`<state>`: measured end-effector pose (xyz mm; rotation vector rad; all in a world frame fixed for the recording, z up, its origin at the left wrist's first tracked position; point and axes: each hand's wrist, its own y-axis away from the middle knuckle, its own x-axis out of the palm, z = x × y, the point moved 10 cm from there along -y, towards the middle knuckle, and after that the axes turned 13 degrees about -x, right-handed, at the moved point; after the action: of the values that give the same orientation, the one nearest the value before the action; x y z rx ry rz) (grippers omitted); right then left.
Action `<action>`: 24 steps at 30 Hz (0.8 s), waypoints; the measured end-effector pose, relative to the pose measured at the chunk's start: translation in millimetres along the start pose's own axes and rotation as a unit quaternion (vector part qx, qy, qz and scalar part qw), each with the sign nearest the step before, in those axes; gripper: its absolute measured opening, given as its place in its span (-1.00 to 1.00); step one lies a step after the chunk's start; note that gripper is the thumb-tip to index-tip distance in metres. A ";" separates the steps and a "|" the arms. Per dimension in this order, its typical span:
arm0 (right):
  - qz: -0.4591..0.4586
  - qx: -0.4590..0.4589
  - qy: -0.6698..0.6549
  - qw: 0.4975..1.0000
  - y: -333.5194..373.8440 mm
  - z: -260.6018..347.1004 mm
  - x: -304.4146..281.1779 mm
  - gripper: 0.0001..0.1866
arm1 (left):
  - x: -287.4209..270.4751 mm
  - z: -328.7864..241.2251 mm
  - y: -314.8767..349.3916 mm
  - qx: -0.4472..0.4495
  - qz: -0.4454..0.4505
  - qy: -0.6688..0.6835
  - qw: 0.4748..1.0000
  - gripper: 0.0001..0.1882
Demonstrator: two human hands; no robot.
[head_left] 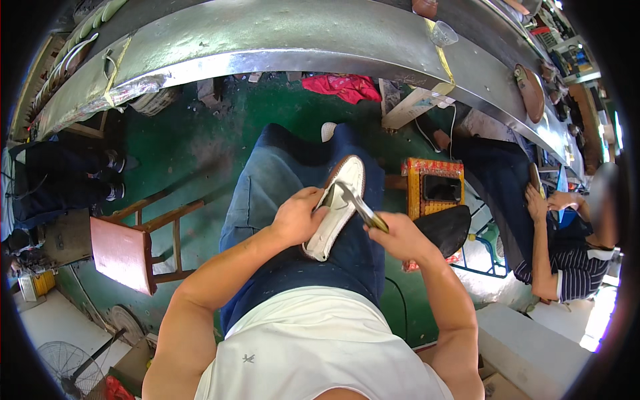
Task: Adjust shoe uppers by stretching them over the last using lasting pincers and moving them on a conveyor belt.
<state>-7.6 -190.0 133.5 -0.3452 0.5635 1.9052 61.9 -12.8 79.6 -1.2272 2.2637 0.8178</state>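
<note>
Looking down, the head view shows a white slip-on shoe with a thin brown sole edge [355, 175] lying lengthwise across the lap, on faded blue jeans [257, 187], its toe ahead of the fingers of both hands and its heel nearer the body. The left hand [299, 217] has its fingers curled in against the shoe's left side, thumb bent towards the upper, with hardly any gap; this grip presumably keeps the soft shoe from sliding on the thighs. The right hand [399, 233] has its fingers closed around the yellow-and-dark handle of a slim metal tool [364, 209], whose bright end reaches forward and left of those fingers, over the shoe's middle; its exact kind, and whether it touches the shoe, I cannot tell. Holding it by the rear probably leaves the metal end in sight. Right of the right fingers, a black phone [442, 188] lies on an orange woven seat [415, 200], likely set there to be within reach yet off the lap. Well left of the left fingers stands a brown-topped wooden stool [122, 255]; far ahead of both hands' fingers runs a long grey metal bench [267, 40], and well to their right sits a co-worker in a striped shirt [581, 279].
</note>
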 end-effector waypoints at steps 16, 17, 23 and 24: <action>0.161 0.242 -0.172 0.941 1.7 -24.6 3.2 -0.77 | -13.0 -47.1 21.3 0.138 -0.098 0.012 0.985 -0.86; 0.208 0.257 -0.132 0.934 0.6 -22.8 2.1 -0.75 | -7.8 -31.6 5.0 0.073 -0.054 0.006 0.996 -0.80; 0.248 0.149 0.159 0.944 -37.4 1.1 1.4 -0.65 | 88.9 57.1 -53.4 -0.247 0.162 0.464 0.835 -0.46; 0.223 0.118 0.166 0.953 -36.1 -4.3 4.4 -0.67 | 87.9 45.6 -43.9 -0.253 0.202 0.491 0.809 -0.46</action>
<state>23.9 -177.2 119.7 -0.4094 1.1644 2.1922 58.7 -53.2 -20.8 -1.6951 3.3774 1.1752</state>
